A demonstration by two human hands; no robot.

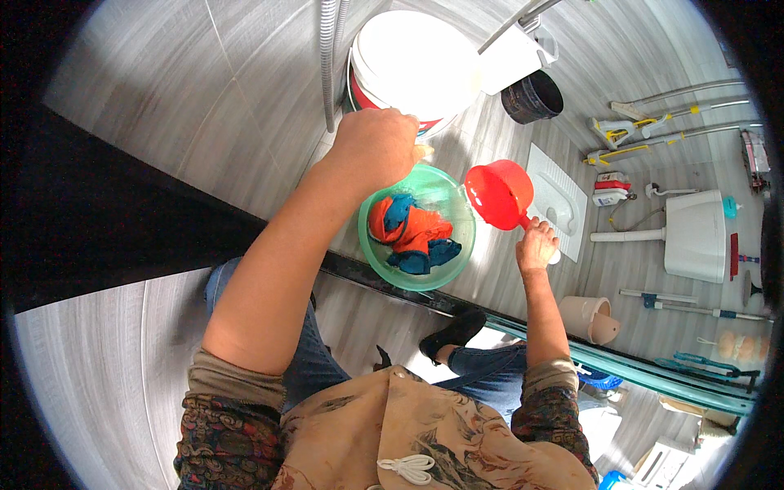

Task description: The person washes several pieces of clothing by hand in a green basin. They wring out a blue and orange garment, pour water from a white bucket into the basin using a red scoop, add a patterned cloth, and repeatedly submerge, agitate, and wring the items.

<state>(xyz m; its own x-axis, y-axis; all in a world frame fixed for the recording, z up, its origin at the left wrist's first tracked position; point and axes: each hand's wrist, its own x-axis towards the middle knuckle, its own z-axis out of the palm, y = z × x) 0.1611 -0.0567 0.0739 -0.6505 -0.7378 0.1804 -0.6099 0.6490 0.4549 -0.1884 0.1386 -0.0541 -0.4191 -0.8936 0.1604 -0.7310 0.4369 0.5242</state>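
My right hand (pixel 536 246) grips the handle of a red plastic dipper (pixel 501 193), which is tilted beside the right rim of a green plastic basin (pixel 470 245). Water shows at the dipper's lip. Orange and blue cloth (pixel 422 229) lies bunched in the basin. Above the basin's upper left is my left hand (pixel 383 144), fingers curled, at the near edge of a large white bucket's lid (pixel 419 58). Its fingertips are partly hidden, so whether it holds anything cannot be told.
A squat toilet (pixel 560 205) lies right of the dipper. Farther round are a black bucket (pixel 531 97), a beige bin (pixel 585 315), wall-hung mops (pixel 637 128) and a white cistern (pixel 695 236). A metal shower hose (pixel 327 67) hangs at the upper left. A dark raised sill (pixel 349 269) runs beneath the basin.
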